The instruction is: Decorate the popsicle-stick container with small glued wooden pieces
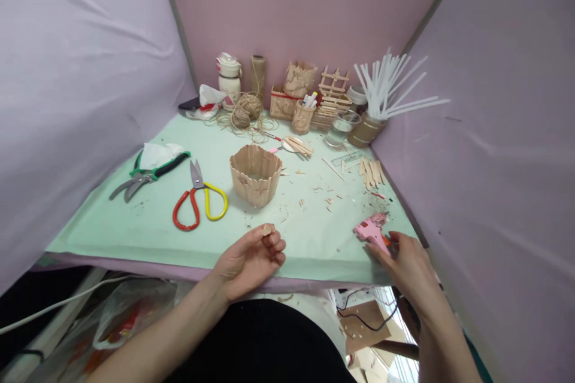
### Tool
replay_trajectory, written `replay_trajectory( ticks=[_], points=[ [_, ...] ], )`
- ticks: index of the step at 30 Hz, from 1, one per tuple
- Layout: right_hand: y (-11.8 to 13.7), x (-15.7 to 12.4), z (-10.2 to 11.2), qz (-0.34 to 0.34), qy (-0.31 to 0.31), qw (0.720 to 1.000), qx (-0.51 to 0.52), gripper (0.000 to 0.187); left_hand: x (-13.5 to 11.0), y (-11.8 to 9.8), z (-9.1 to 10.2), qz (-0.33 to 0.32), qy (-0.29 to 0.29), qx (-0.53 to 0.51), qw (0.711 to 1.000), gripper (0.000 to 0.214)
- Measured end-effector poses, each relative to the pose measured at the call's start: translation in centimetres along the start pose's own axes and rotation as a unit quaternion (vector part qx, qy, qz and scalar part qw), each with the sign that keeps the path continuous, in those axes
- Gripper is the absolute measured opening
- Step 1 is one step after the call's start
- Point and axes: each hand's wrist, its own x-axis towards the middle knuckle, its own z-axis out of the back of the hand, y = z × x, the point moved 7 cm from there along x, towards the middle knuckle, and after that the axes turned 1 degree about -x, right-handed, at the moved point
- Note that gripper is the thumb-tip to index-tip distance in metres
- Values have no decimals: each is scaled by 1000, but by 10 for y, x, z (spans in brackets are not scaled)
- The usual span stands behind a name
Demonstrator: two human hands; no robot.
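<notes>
My left hand (254, 260) is palm up at the table's front edge, its thumb and forefinger pinching a small piece of wood (268, 230). At the right edge, my right hand (406, 257) has its thumb and fingers around the handle of a pink hot glue gun (372, 230), whose nozzle points away from me. Beyond my left hand stands an open basket made of wooden craft sticks (256, 188), apart from both hands. Scissors (197, 194) with one red and one yellow handle lie left of the basket.
Pruning shears (148, 173) lie at the left. Cut craft sticks (372, 173) and scraps are spread on the right. Along the back stand a bottle (230, 81), twine (250, 106), a water cup (340, 128) and a jar of white glue sticks (367, 130). Fabric walls close both sides.
</notes>
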Motion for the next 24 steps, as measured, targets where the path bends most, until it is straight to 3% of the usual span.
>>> replay_trajectory(
  ticks=[3,6,10,15,18,21,24],
  points=[
    [6,7,-9,19,4,1000,-1,60,2,5,4,18,9,-49,999,20],
    [12,5,-2,-3,16,1000,23,53,4,4,10,17,9,-73,997,20],
    [21,-12,15,-59,18,984,167,50,7,5,15,20,9,-96,995,19],
    [53,-37,12,-30,25,894,447,51,8,7,19,26,13,-113,993,19],
    [80,-52,1,9,96,858,505,57,9,7,19,26,16,-120,992,19],
    [100,-70,-5,56,136,866,477,57,9,7,20,23,21,-118,993,20],
    [106,-85,-3,89,95,902,412,48,10,6,21,17,24,-109,994,19]
  ],
)
